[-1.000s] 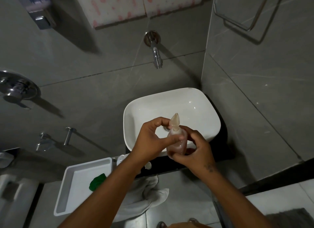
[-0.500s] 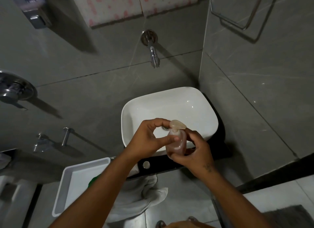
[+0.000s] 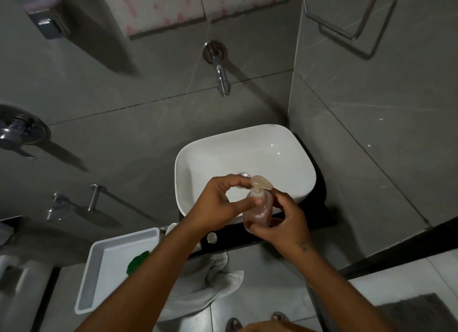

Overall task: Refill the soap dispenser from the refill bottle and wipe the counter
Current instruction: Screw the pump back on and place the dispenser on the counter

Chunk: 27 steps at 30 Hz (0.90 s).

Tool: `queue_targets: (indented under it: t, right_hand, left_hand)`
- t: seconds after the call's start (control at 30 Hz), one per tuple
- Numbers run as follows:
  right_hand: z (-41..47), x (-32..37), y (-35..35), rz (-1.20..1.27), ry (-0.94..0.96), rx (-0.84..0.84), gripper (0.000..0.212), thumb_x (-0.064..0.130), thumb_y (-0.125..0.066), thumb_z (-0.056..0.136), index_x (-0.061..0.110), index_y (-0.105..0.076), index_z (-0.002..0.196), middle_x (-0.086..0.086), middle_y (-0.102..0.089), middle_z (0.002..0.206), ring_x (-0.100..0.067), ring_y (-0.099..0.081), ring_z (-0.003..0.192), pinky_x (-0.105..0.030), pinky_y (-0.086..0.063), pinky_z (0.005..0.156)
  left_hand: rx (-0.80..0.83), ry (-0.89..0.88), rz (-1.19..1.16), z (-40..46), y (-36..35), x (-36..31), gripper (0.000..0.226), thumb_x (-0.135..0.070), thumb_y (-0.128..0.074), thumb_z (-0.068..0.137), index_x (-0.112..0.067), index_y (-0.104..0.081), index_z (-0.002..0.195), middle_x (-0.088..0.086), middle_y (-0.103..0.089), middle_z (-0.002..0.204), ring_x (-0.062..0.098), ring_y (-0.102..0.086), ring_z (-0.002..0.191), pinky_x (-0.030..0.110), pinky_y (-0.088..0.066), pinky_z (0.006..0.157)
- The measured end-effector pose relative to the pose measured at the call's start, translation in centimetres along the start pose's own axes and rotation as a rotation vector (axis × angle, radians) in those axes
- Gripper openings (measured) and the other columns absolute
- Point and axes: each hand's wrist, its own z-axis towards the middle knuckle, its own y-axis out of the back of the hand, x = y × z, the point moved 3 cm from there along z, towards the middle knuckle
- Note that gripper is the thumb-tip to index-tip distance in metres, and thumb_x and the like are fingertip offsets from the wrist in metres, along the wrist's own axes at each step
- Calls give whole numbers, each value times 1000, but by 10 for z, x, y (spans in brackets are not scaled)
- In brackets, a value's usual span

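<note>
No brand, label or legible writing can be made out on anything in view. The soap dispenser [image 3: 258, 209] is a small clear bottle, rounded at the shoulders, holding a reddish-brown liquid up to near its neck, and it is topped by a pale translucent pump head [image 3: 261, 182] whose flat spout points to the right. It is held upright over the front rim of the white basin [image 3: 285, 156], above the basin's near edge and the black counter [image 3: 319, 215] on which the basin stands.

The bottle's lower body is gripped from the right side by the right hand [image 3: 288, 221], its fingers wrapped around the base and its thumb laid along the side. The neck and pump collar are pinched by the left hand [image 3: 218, 203], with the thumb pressed against the bottle's shoulder and the index finger curled up to the pump head, so that a ring is formed by the two digits.

In front of the basin, a small round white cap [image 3: 212, 237] lies on the counter. To the basin's front left, a white rectangular tray [image 3: 99, 277] is seen with a green object [image 3: 137, 262] inside it, partly hidden by the left forearm. A white cloth [image 3: 210, 284] hangs below the counter's front edge. A chrome tap [image 3: 221, 76] juts from the grey wall behind the basin.
</note>
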Motion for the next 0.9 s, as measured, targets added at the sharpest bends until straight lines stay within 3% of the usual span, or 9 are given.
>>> queue_targets:
  t: [0.1,0.2,0.3,0.4,0.47,0.53,0.7,0.8,0.9]
  right_hand:
    - [2,-11,3,-19,-38,-46,72,41,-90,52,56,-57,114,23,-65,115,-1,-61,111,-33,-62,78]
    - [3,-31,11,40,-129,-142,73,40,-92,50,46,-62,116,15,-67,117,-5,-64,109,-32,-61,83]
    - [-1,-55,23,97,-240,-206,81,49,-93,47,46,-61,120,17,-67,121,-1,-64,112,-24,-56,86]
    - [-9,-71,37,120,-288,-233,62,66,-85,56,56,-62,113,24,-69,114,10,-63,105,-12,-56,74]
    - [-13,-83,44,230,-332,-269,52,76,-71,67,53,-66,112,22,-71,115,2,-66,109,-28,-59,87]
    - [-15,-97,53,334,-390,-314,42,71,-66,76,48,-70,111,16,-73,116,-9,-68,112,-42,-55,98]
    - [-20,-138,68,343,-513,-443,18,44,-69,90,47,-73,107,11,-75,115,-14,-69,111,-47,-53,101]
    - [-18,-156,75,320,-576,-497,16,39,-70,90,51,-74,100,12,-75,112,-15,-68,111,-47,-53,102]
    - [-8,-171,83,293,-571,-524,28,28,-65,96,53,-75,93,13,-74,107,-20,-69,110,-44,-54,100]
  left_hand:
    - [-113,53,-67,-4,-4,6,26,-17,-82,86,-16,-78,111,-2,-79,110,15,-72,110,33,-55,101]
    - [-312,332,-368,-17,-19,28,10,-10,-71,95,-6,-77,102,7,-80,100,23,-76,100,33,-60,87]
    - [-175,520,-502,-34,-57,43,18,-15,-61,102,-7,-77,104,13,-80,104,22,-77,99,27,-61,77]
    - [-102,550,-565,-36,-90,48,24,-20,-56,106,-10,-76,112,11,-80,109,19,-77,105,30,-61,80]
    - [-130,548,-608,-32,-107,54,21,-21,-60,104,-12,-78,111,10,-80,109,23,-76,106,32,-62,83]
    - [-135,539,-631,-27,-127,61,18,-19,-66,100,-13,-80,108,12,-80,106,28,-76,105,33,-61,85]
    - [-198,519,-605,-6,-177,84,13,-6,-68,97,-2,-79,103,17,-79,106,31,-73,105,42,-56,96]
    - [-196,580,-543,8,-201,105,12,-2,-66,97,1,-77,91,21,-77,97,24,-69,91,39,-55,89]
    - [-196,661,-474,20,-222,126,14,-4,-67,97,6,-77,101,27,-76,105,23,-68,94,46,-56,96]
